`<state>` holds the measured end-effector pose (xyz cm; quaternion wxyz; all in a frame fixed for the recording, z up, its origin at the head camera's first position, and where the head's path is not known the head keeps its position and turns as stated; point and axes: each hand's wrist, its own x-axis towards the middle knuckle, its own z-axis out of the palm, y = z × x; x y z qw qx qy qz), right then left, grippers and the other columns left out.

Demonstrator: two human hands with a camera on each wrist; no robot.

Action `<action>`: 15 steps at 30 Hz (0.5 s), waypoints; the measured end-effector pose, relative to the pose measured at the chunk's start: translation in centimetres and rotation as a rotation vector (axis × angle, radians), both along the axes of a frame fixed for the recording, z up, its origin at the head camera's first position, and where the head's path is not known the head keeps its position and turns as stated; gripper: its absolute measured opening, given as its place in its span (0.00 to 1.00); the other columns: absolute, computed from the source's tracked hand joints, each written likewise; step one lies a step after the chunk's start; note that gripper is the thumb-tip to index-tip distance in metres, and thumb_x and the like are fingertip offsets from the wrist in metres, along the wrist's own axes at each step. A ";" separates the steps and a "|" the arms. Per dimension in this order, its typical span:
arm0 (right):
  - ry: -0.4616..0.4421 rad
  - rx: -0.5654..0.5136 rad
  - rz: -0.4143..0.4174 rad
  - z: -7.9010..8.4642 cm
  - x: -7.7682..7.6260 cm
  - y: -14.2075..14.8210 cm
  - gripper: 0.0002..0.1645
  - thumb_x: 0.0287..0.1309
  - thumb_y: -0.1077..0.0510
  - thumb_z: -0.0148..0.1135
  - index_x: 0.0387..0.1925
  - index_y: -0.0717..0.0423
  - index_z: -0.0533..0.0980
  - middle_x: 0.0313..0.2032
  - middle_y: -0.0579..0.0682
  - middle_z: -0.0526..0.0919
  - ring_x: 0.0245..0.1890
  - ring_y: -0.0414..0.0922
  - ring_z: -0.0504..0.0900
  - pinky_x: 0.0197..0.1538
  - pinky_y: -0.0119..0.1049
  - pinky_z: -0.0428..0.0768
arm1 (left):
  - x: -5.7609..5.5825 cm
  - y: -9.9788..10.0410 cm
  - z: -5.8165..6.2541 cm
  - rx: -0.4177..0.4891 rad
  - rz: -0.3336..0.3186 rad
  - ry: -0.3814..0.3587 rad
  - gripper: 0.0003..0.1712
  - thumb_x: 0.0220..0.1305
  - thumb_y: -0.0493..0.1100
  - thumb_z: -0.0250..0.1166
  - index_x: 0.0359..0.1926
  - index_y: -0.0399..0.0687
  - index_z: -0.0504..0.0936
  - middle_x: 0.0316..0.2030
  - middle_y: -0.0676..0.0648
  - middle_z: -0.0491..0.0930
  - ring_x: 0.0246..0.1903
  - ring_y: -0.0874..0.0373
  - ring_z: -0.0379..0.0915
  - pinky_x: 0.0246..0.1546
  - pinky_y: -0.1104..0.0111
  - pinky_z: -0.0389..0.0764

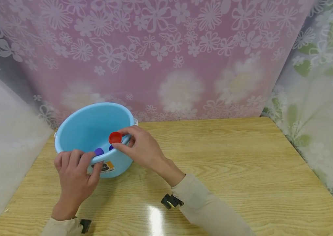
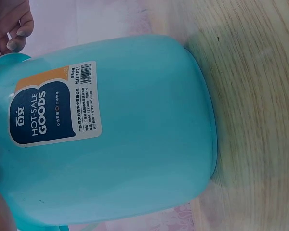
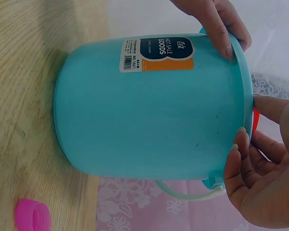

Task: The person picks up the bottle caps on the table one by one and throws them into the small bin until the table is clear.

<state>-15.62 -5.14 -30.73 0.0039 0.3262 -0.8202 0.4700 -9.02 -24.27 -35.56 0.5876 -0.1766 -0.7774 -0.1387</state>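
Note:
A light-blue bucket [image 1: 95,127] stands upright on the wooden table, tilted slightly in the head view. My left hand [image 1: 76,173] grips its near rim, fingers over the inside and thumb on the outer wall. Between thumb and forefinger, my right hand [image 1: 142,147] pinches a small round red cap [image 1: 115,137] over the bucket's right rim. In the right wrist view only a sliver of the red cap [image 3: 256,119] shows behind the rim. Inside the bucket, a purple piece [image 1: 99,151] and a dark blue piece [image 1: 111,147] show partly; the rim hides the rest.
A pink ring-shaped cap [image 3: 32,215] lies on the table in the right wrist view. The bucket's pale handle [image 3: 192,195] hangs at its side. Floral curtains [image 1: 181,59] close in the table [image 1: 228,170] behind and at both sides.

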 end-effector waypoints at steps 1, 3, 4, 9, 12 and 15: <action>-0.001 -0.002 0.000 0.0 0.0 0.0 0.25 0.56 0.45 0.66 0.53 0.51 0.77 0.37 0.40 0.76 0.28 0.36 0.73 0.28 0.30 0.73 | 0.0 0.0 0.0 0.000 0.000 0.001 0.20 0.64 0.50 0.52 0.25 0.38 0.73 0.20 0.41 0.63 0.23 0.42 0.55 0.34 0.47 0.51; 0.000 -0.006 0.001 -0.1 0.0 0.0 0.24 0.56 0.45 0.66 0.52 0.51 0.77 0.38 0.39 0.76 0.29 0.36 0.73 0.28 0.30 0.73 | 0.0 0.1 0.0 0.000 -0.002 0.005 0.20 0.64 0.50 0.52 0.25 0.38 0.73 0.20 0.41 0.63 0.23 0.43 0.55 0.34 0.47 0.51; 0.000 -0.010 0.001 -0.2 0.0 0.0 0.24 0.56 0.45 0.65 0.52 0.51 0.77 0.39 0.39 0.76 0.29 0.36 0.73 0.29 0.29 0.73 | 0.0 0.1 0.0 0.000 -0.002 0.008 0.20 0.64 0.51 0.52 0.25 0.38 0.73 0.20 0.41 0.63 0.23 0.43 0.55 0.34 0.47 0.51; 0.002 -0.042 0.013 -0.4 0.0 0.1 0.24 0.56 0.46 0.66 0.52 0.51 0.78 0.44 0.41 0.76 0.30 0.35 0.74 0.31 0.29 0.74 | -0.1 0.2 0.1 0.001 -0.001 0.019 0.20 0.64 0.51 0.52 0.25 0.38 0.73 0.20 0.41 0.63 0.22 0.43 0.55 0.34 0.47 0.51; 0.010 -0.063 0.029 -0.5 0.0 0.3 0.23 0.57 0.46 0.65 0.52 0.52 0.78 0.47 0.44 0.76 0.30 0.35 0.74 0.31 0.29 0.75 | -0.1 0.2 0.1 0.001 -0.003 0.027 0.20 0.65 0.51 0.52 0.25 0.38 0.73 0.20 0.41 0.63 0.22 0.43 0.54 0.34 0.47 0.51; 0.015 -0.091 0.047 -0.5 0.1 0.5 0.22 0.59 0.48 0.64 0.53 0.52 0.77 0.49 0.44 0.75 0.30 0.35 0.74 0.31 0.29 0.75 | -0.1 0.2 0.1 0.003 -0.006 0.035 0.21 0.65 0.51 0.53 0.25 0.39 0.73 0.20 0.41 0.63 0.22 0.43 0.53 0.34 0.48 0.51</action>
